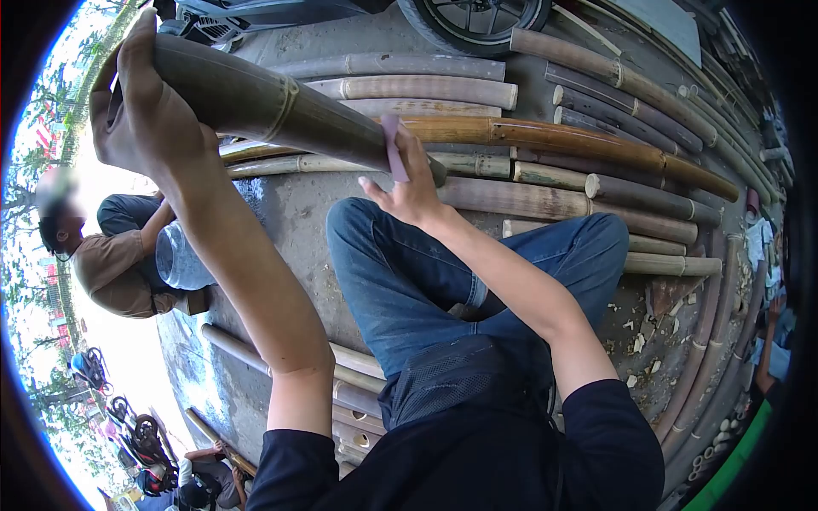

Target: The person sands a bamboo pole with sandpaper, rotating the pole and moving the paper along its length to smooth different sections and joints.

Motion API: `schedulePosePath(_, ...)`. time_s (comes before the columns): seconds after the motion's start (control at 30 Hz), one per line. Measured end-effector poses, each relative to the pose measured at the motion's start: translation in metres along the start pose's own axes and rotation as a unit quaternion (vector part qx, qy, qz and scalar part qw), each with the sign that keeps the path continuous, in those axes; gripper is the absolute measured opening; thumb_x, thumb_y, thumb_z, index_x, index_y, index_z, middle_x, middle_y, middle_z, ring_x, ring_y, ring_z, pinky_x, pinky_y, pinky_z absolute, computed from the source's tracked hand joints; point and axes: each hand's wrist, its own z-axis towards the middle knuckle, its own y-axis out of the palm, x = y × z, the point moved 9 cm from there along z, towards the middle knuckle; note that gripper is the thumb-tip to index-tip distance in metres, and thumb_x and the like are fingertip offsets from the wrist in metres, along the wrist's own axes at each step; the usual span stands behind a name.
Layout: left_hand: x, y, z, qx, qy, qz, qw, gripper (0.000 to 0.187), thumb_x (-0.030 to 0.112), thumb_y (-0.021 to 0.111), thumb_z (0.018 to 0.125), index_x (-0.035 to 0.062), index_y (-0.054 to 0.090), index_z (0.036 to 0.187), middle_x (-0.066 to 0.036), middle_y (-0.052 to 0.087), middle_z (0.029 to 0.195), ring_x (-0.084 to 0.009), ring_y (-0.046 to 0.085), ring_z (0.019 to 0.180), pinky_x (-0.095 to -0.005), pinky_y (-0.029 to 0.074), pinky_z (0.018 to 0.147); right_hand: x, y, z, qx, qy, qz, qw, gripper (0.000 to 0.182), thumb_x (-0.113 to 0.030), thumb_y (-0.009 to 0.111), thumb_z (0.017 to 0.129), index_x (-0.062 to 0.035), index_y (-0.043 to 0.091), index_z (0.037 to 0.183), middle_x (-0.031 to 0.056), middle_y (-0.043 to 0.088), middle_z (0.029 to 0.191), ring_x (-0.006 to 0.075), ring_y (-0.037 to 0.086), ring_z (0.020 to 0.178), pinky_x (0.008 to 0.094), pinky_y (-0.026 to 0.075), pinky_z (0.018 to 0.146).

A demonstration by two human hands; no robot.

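Note:
A thick grey-green bamboo pole [230,89] slants across in front of me, raised above the ground, its upper left end nearest the camera. Around that end my left hand [149,119] is closed, with the fingers partly hidden behind the pole. Toward the far end, my right hand [412,186] presses a strip of pinkish-purple sandpaper [395,150] against the bamboo. The fingers of that hand lie over the strip and the thumb sticks out to the left. Below the pole are my bent, jeans-clad legs [366,281].
Many bamboo poles [579,140] lie in rows ahead and to the right. A motorbike wheel [477,21] stands at the top. One person [119,264] sits at left beside a clear plastic container [181,255]; another person [209,477] holds a pole lower left.

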Motion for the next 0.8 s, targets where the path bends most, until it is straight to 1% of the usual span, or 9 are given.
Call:
schedulePosePath(0.13, 0.005, 0.002, -0.004, 0.037, 0.018, 0.030, 0.999, 0.023, 0.012, 0.085, 0.080, -0.0042, 0.076, 0.093, -0.013, 0.075, 0.090, -0.0207, 0.073, 0.073, -0.0318, 0.062, 0.071, -0.121, -0.048, 0.102, 0.103, -0.114, 0.116, 0.981, 0.108, -0.039, 0.081, 0.077, -0.0182, 0.019, 0.163, 0.0346, 0.004, 0.165, 0.0580, 0.019, 0.151, 0.0653, 0.027, 0.119)
schedulePosePath(0.27, 0.006, 0.010, -0.003, -0.002, 0.007, -0.006, 1.000, 0.026, 0.014, 0.088, 0.079, -0.0053, 0.075, 0.090, -0.014, 0.076, 0.089, -0.0212, 0.075, 0.072, -0.0322, 0.063, 0.071, -0.148, -0.048, 0.138, 0.066, -0.140, 0.104, 0.983, 0.105, -0.034, 0.077, 0.077, -0.0081, 0.021, 0.162, 0.0347, 0.015, 0.164, 0.0532, 0.026, 0.149, 0.0663, 0.030, 0.118)
schedulePosePath(0.33, 0.007, 0.005, -0.008, 0.013, 0.002, 0.011, 1.000, 0.028, 0.015, 0.089, 0.079, -0.0059, 0.075, 0.091, -0.015, 0.076, 0.091, -0.0219, 0.075, 0.071, -0.0325, 0.063, 0.071, -0.141, -0.034, 0.129, 0.093, -0.179, -0.008, 0.979, 0.103, -0.035, 0.074, 0.079, -0.0038, 0.020, 0.161, 0.0307, 0.023, 0.163, 0.0503, 0.030, 0.148, 0.0652, 0.032, 0.117)
schedulePosePath(0.5, -0.007, -0.033, 0.003, 0.097, -0.009, 0.086, 0.992, 0.038, 0.020, 0.093, 0.077, -0.0029, 0.069, 0.096, -0.014, 0.073, 0.094, -0.0212, 0.073, 0.079, -0.0345, 0.064, 0.077, -0.037, 0.008, 0.027, 0.077, -0.034, -0.019, 0.996, 0.105, -0.034, 0.077, 0.083, 0.0016, 0.016, 0.160, 0.0267, 0.028, 0.162, 0.0467, 0.038, 0.142, 0.0594, 0.035, 0.114)
schedulePosePath(0.57, -0.009, -0.042, 0.002, 0.087, -0.016, 0.090, 0.992, 0.043, 0.025, 0.094, 0.077, -0.0009, 0.067, 0.097, -0.012, 0.071, 0.095, -0.0205, 0.072, 0.083, -0.0351, 0.064, 0.079, 0.025, 0.030, -0.024, -0.008, 0.043, -0.103, 0.994, 0.103, -0.033, 0.077, 0.084, 0.0008, 0.015, 0.160, 0.0274, 0.031, 0.161, 0.0461, 0.041, 0.140, 0.0585, 0.036, 0.114)
schedulePosePath(0.63, -0.001, -0.050, -0.012, 0.104, -0.018, 0.097, 0.990, 0.058, 0.029, 0.091, 0.081, -0.0089, 0.062, 0.115, -0.016, 0.073, 0.094, -0.0204, 0.074, 0.085, -0.0286, 0.062, 0.080, 0.086, 0.042, -0.056, -0.075, 0.083, -0.055, 0.992, 0.098, -0.031, 0.079, 0.084, 0.0011, 0.023, 0.158, 0.0290, 0.040, 0.154, 0.0483, 0.045, 0.137, 0.0562, 0.038, 0.115)
schedulePosePath(0.67, 0.003, -0.051, -0.017, 0.077, -0.016, 0.093, 0.993, 0.071, 0.043, 0.090, 0.083, -0.0060, 0.056, 0.122, -0.015, 0.072, 0.099, -0.0203, 0.072, 0.091, -0.0302, 0.060, 0.086, 0.105, 0.037, -0.067, -0.077, 0.083, -0.057, 0.992, 0.098, -0.031, 0.079, 0.084, 0.0011, 0.023, 0.158, 0.0290, 0.040, 0.154, 0.0483, 0.045, 0.137, 0.0562, 0.038, 0.115)
schedulePosePath(0.77, 0.008, -0.064, -0.028, 0.012, 0.011, 0.030, 0.999, 0.071, 0.045, 0.089, 0.082, -0.0040, 0.057, 0.123, -0.016, 0.072, 0.098, -0.0210, 0.072, 0.094, -0.0335, 0.058, 0.092, 0.130, 0.036, -0.075, -0.152, 0.064, -0.085, 0.983, 0.098, -0.038, 0.082, 0.079, 0.0037, 0.035, 0.154, 0.0286, 0.049, 0.147, 0.0443, 0.048, 0.136, 0.0522, 0.038, 0.117)
schedulePosePath(0.8, 0.003, -0.067, -0.035, -0.030, -0.002, 0.076, 0.997, 0.063, 0.046, 0.078, 0.090, -0.0024, 0.059, 0.126, -0.020, 0.070, 0.108, -0.0291, 0.073, 0.097, -0.0427, 0.059, 0.091, 0.131, 0.037, -0.073, -0.169, 0.058, -0.056, 0.982, 0.098, -0.036, 0.085, 0.077, 0.0015, 0.037, 0.153, 0.0279, 0.053, 0.143, 0.0452, 0.051, 0.134, 0.0507, 0.040, 0.116)
